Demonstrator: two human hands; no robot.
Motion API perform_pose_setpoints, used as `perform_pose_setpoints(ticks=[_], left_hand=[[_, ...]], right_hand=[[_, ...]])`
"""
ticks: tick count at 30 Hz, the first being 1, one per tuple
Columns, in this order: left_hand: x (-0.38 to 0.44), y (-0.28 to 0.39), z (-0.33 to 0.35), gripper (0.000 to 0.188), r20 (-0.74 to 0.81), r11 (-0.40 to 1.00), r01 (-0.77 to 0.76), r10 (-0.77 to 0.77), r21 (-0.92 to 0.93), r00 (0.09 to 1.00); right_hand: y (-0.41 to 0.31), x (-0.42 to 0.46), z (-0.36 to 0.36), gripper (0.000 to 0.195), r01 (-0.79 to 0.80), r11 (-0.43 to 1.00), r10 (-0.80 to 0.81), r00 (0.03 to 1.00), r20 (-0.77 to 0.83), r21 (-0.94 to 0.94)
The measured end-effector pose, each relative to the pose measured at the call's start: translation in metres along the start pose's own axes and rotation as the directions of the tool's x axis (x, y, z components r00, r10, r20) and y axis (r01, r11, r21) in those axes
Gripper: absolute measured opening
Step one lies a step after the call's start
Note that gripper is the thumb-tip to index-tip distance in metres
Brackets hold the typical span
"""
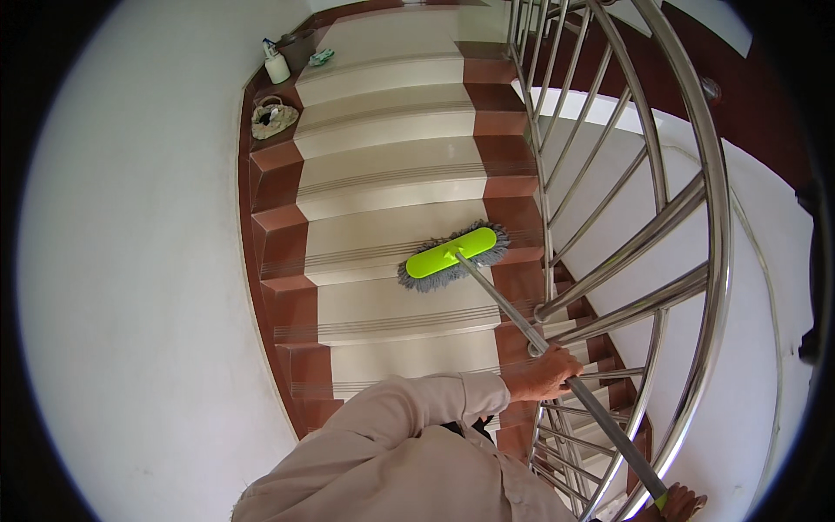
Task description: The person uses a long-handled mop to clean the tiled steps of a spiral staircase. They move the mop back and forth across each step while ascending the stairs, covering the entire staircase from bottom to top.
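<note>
My left hand [546, 374] reaches across my body and grips the middle of a grey metal mop pole [499, 298]. My right hand [682, 502] holds the far end of the pole, by its green grip, at the lower right edge of the view. At the other end is a flat mop head [451, 253] with a lime-green plate and a grey fringe. It lies slantwise on the staircase [385, 222], over a grooved step edge, partly on the cream tile and partly on the red-brown border at the right.
A stainless steel railing [704, 156] curves along the right, close to the pole. Against the white wall [143, 261] at upper left stand a white spray bottle [276, 68], a dark bucket [298, 49], a green cloth [321, 57] and a fabric bag [275, 121] one step lower.
</note>
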State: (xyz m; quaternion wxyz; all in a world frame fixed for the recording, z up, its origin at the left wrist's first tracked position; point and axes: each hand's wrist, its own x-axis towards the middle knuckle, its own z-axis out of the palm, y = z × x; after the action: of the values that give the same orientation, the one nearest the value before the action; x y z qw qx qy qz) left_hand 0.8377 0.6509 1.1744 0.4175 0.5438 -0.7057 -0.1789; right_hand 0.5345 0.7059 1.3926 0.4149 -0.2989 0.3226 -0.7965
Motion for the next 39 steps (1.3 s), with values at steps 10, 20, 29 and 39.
perform_pose_setpoints(ticks=[10,20,29,39], left_hand=[[-0.067,-0.058,-0.082,0.027,-0.228,0.965,0.195,-0.153,0.175,0.962],[-0.229,-0.162,-0.218,0.028,-0.420,0.727,0.532,-0.359,0.434,0.833],[-0.188,-0.102,-0.252,0.019,-0.507,0.799,0.501,-0.295,0.334,0.810],[-0.061,-0.087,-0.286,0.030,-0.493,0.831,0.262,0.017,0.490,0.870]], right_hand=[[0.102,0.006,0.008,0.023,-0.395,0.904,0.283,0.839,0.464,0.164],[0.209,-0.130,0.107,0.028,-0.720,0.675,0.631,0.448,0.634,-0.163],[0.171,-0.093,0.139,0.037,-0.591,0.802,0.391,0.409,0.825,-0.087],[0.133,-0.085,0.122,0.039,-0.537,0.841,0.363,0.651,0.667,0.066]])
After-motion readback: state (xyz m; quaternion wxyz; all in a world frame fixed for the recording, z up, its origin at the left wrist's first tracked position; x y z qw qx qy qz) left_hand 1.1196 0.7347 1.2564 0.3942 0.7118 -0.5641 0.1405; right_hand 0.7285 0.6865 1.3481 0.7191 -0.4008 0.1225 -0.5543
